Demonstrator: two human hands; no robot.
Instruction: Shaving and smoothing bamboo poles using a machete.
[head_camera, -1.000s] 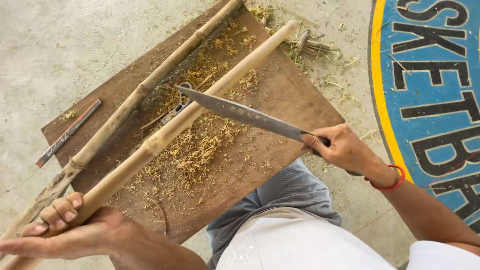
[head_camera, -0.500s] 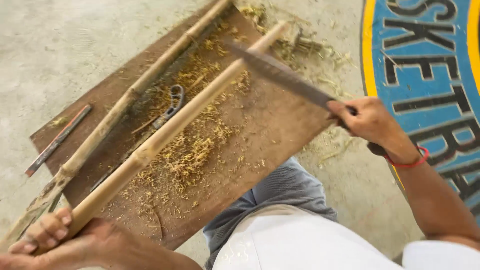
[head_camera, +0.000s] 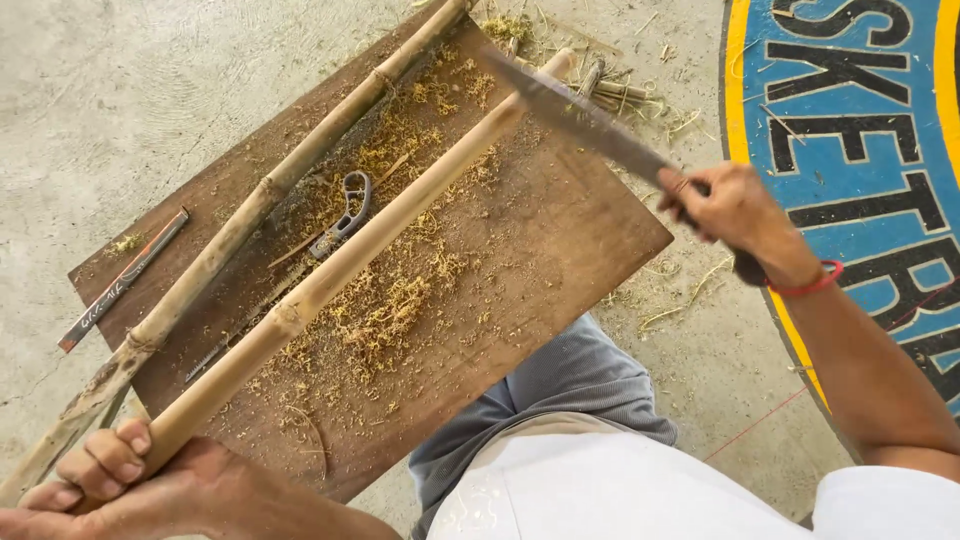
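Underneath everything, a pale concrete floor fills the left and upper part of the head view; at the right edge sits a blue painted floor marking with a yellow border and black lettering. A brown wooden board lies flat on the floor, tilted diagonally, corners pointing up and right. Person's lap at bottom: grey trouser leg and white shirt.

Two bamboo poles lie across the board, roughly parallel, running lower left to upper right. Near bamboo pole: pale, smooth, one node visible low down, far end reaching past the board's upper edge. Far bamboo pole: darker, rougher, resting just beside the first, apart from it.

Left hand, bottom left corner: fingers curled closed around the lower end of the near bamboo pole. Right hand: closed around the handle of a long machete, blade raised, blurred, tip above the pole's upper end. Contact between blade and pole cannot be told. Red wristband on the right wrist.

Yellowish shavings scattered over the board, densest between the poles. A small dark curved tool lies between the poles. A thin flat strip rests at the board's left corner. Short cut sticks lie beyond the top edge.
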